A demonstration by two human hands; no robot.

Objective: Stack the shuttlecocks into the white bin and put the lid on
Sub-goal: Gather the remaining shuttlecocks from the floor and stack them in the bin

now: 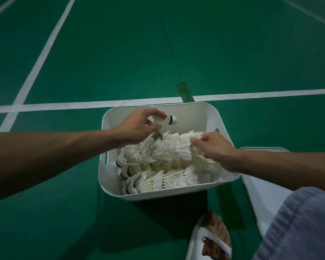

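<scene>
**Inspector:** One shuttlecock (164,120) is outside the stacks. Your left hand (137,126) pinches it by the feather skirt above the far-left part of the white bin (158,196), with the cork pointing right. Your right hand (212,147) is curled over the right end of the top row (167,151) of nested shuttlecocks. That row lies across the bin on top of further rows. The bin stands on the green floor (83,62).

**Operator:** How will the piece handle?

**Inspector:** I judge it very light, with a firm cork and brittle feathers. You should pinch low on the skirt, near the cork where the quills are bound. Do not squeeze the open rim, because the feather tips would likely crush or split there. Seat it cork-first into the open end of a row, with gentle pressure only.

**Operator:** And the row under my right hand?

**Inspector:** It will probably bend and come apart if you lift it by one end. Support it along its length or at both ends.

**Operator:** And the lid?

**Inspector:** The lid (259,188) lies on the floor just right of the bin, partly hidden by your leg, and neither hand is on it. It looks like rigid plastic, so take it by opposite edges with both hands.
</scene>
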